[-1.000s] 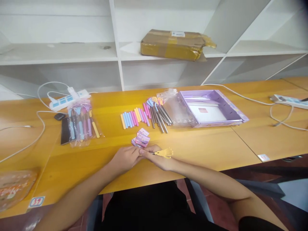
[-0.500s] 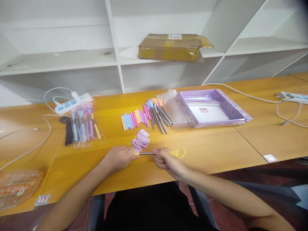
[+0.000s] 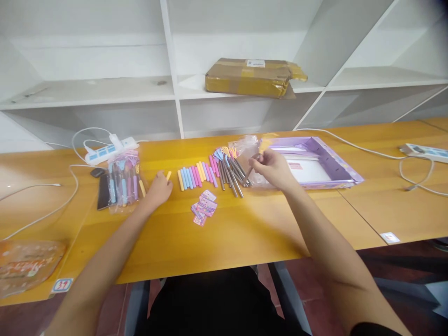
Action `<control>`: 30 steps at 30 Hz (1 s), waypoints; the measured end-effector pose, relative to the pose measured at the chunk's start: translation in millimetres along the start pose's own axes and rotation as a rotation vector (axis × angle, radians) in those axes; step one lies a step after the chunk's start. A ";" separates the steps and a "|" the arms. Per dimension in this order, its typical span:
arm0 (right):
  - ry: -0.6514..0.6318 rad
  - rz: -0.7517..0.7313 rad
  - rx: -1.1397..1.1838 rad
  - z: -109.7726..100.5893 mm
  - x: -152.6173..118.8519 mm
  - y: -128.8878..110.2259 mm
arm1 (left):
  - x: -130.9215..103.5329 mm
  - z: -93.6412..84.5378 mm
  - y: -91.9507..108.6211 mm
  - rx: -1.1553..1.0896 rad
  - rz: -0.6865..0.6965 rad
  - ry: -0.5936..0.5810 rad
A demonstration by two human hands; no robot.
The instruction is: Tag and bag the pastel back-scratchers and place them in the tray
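Note:
My left hand (image 3: 160, 188) is closed on a yellow handle sleeve (image 3: 168, 176), just left of a row of coloured handle sleeves (image 3: 192, 177). In my right hand (image 3: 273, 169) is a metal-rod back scratcher with a blurred yellow claw head (image 3: 266, 142); its rod points down toward the pile. Beside that hand lies a fanned pile of metal-rod back scratchers (image 3: 231, 170) with blue, yellow and pink claw heads. Several small pink and purple cards (image 3: 205, 206) lie loosely overlapped in front of the row.
A purple open box (image 3: 318, 182) stands right of a clear plastic bag (image 3: 257, 179). Bagged back scratchers (image 3: 124, 184) lie on a dark flat object (image 3: 102, 191) at left. Behind are a power strip (image 3: 112, 150) with cables and a taped carton (image 3: 248, 78) on the shelf.
Both hands were together in front of the cards, gripping one yellow back scratcher. The sleeve is now apart from the rod: left hand moved left and back, right hand right and back.

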State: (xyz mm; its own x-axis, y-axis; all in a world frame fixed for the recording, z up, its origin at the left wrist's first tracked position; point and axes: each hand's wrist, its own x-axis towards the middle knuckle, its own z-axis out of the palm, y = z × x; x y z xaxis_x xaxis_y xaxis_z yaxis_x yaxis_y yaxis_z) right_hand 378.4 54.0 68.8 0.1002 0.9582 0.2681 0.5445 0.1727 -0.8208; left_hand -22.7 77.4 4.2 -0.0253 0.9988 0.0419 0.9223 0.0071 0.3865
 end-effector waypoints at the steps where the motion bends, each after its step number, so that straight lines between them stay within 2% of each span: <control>1: 0.007 -0.030 -0.114 11.3 12.8 1.7 | 6.6 5.9 5.2 0.005 -0.002 0.015; 3: -0.011 -0.077 -0.341 33.4 34.2 6.6 | 13.5 14.6 10.9 0.012 0.022 0.025; 6: -0.130 -0.077 -0.622 60.5 50.7 15.8 | 9.4 19.4 9.3 0.002 0.097 0.005; 8: -0.194 -0.065 -0.725 72.6 51.9 21.9 | 1.7 15.9 3.7 -0.014 0.121 -0.021; 11: -0.220 -0.087 -0.796 81.9 46.9 30.0 | -8.8 -0.3 -10.0 -0.007 0.151 -0.005; 14: -0.198 -0.141 -0.799 82.0 41.5 36.3 | -14.4 -24.9 -28.8 0.132 0.147 0.101; 18: -0.142 -0.204 -0.744 70.8 32.3 37.5 | -17.1 -50.5 -55.0 0.377 0.008 0.236; 23: -0.106 -0.265 -0.587 50.0 4.9 24.2 | -8.2 -55.4 -75.7 0.424 -0.138 0.278; 30: -0.118 -0.337 -0.363 41.8 -35.7 11.0 | 22.0 -57.8 -89.0 0.414 -0.148 0.241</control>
State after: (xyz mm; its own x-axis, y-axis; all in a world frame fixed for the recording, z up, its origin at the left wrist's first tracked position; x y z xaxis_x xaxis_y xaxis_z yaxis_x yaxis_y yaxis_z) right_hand 346.1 31.2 29.1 -0.2142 0.8859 0.4114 0.7867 0.4061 -0.4649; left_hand -127.6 96.0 24.0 -0.2106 0.9465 0.2446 0.9766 0.2150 0.0086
